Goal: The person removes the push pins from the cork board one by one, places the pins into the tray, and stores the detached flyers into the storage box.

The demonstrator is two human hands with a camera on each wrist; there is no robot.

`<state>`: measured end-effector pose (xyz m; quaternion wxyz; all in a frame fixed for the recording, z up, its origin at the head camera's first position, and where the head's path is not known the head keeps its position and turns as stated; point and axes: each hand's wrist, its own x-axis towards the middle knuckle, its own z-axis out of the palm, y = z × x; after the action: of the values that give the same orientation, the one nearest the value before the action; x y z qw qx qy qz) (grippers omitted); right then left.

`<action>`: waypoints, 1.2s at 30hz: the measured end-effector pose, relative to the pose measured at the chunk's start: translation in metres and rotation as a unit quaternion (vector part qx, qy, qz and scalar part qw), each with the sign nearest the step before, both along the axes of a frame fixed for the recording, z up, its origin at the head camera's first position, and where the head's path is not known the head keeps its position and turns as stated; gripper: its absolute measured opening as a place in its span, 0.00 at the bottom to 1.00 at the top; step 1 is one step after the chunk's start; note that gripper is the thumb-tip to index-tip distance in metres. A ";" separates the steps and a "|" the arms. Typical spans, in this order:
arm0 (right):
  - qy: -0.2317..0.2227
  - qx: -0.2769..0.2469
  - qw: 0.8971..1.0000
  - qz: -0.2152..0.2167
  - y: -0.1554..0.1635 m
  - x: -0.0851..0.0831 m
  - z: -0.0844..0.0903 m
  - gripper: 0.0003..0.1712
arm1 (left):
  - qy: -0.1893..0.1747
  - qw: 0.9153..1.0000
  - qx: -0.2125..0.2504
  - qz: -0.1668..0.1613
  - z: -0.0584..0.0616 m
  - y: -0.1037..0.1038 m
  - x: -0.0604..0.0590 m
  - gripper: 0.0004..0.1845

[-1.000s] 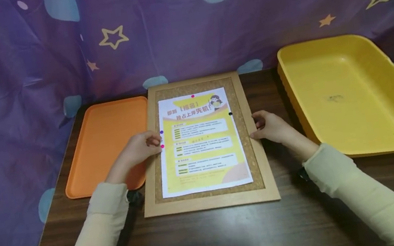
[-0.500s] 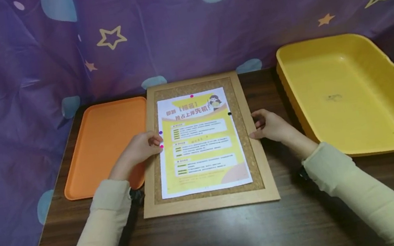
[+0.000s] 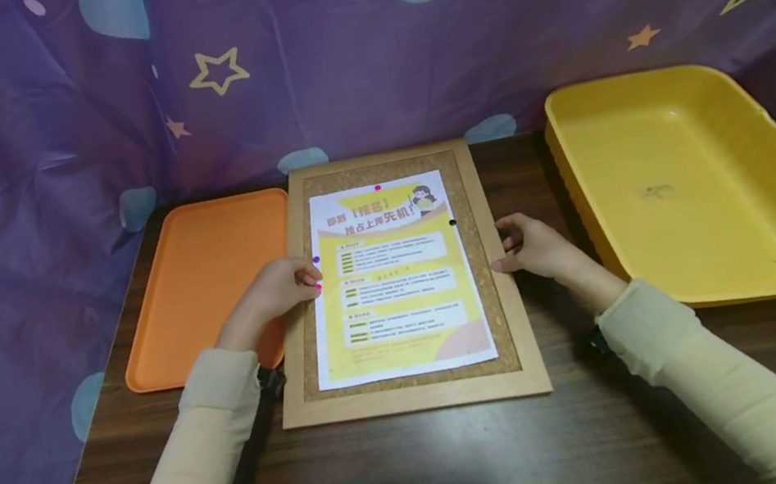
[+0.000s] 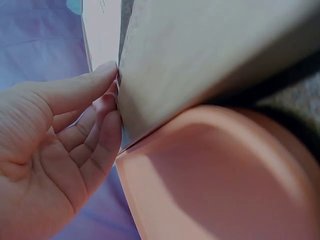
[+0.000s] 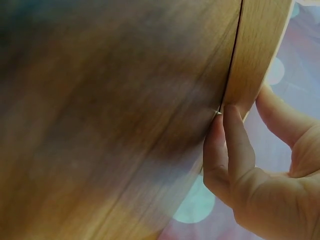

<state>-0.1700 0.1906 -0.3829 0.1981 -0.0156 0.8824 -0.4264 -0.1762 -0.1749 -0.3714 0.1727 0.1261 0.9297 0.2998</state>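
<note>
A cork board (image 3: 417,398) with a wooden frame lies on the dark table. A yellow-and-white printed sheet (image 3: 404,355) is pinned to it with push pins, among them a pink one (image 3: 377,188) at the top and a black one (image 3: 453,223) at the right. My left hand (image 3: 274,293) reaches across the left frame strip and pinches a pink push pin (image 3: 318,287) at the paper's left edge, below a blue pin (image 3: 316,259). My right hand (image 3: 532,246) grips the frame's right edge between thumb (image 5: 282,112) and fingers. A tiny bright spot shows by those fingertips.
An orange tray (image 3: 205,292) lies left of the board, against the frame. At the right stands a deep yellow tub (image 3: 696,207). Behind the table hangs a purple curtain (image 3: 364,72) with stars and blue spots. The brown table (image 3: 420,469) extends in front of the board.
Both hands keep their places at the board's sides. Only the left forearm has shifted slightly to the right; board, sheet, pins, tray and tub stay put.
</note>
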 end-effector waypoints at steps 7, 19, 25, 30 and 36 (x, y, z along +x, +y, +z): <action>-0.005 -0.003 1.000 -0.003 0.000 0.001 0.001 0.42 | 0.011 1.000 -0.014 -0.003 0.001 0.001 0.000 0.07; -0.002 -0.013 1.000 -0.007 0.003 -0.004 -0.003 0.43 | 0.019 0.999 -0.034 -0.013 0.007 0.002 -0.002 0.05; 0.002 -0.004 1.000 -0.008 0.000 -0.002 0.002 0.41 | 0.002 0.999 -0.043 -0.019 0.008 0.004 -0.004 0.05; 0.005 -0.004 1.000 -0.007 -0.001 -0.002 0.002 0.41 | -0.002 0.998 -0.040 -0.039 0.009 0.003 -0.003 0.07; 0.008 0.000 1.000 -0.002 0.001 -0.001 -0.002 0.41 | -0.015 0.997 -0.041 -0.065 0.009 0.000 -0.002 0.10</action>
<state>-0.1713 0.1911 -0.3845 0.1902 -0.0169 0.8842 -0.4263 -0.1782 -0.1752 -0.3627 0.2105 0.1749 0.9284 0.2513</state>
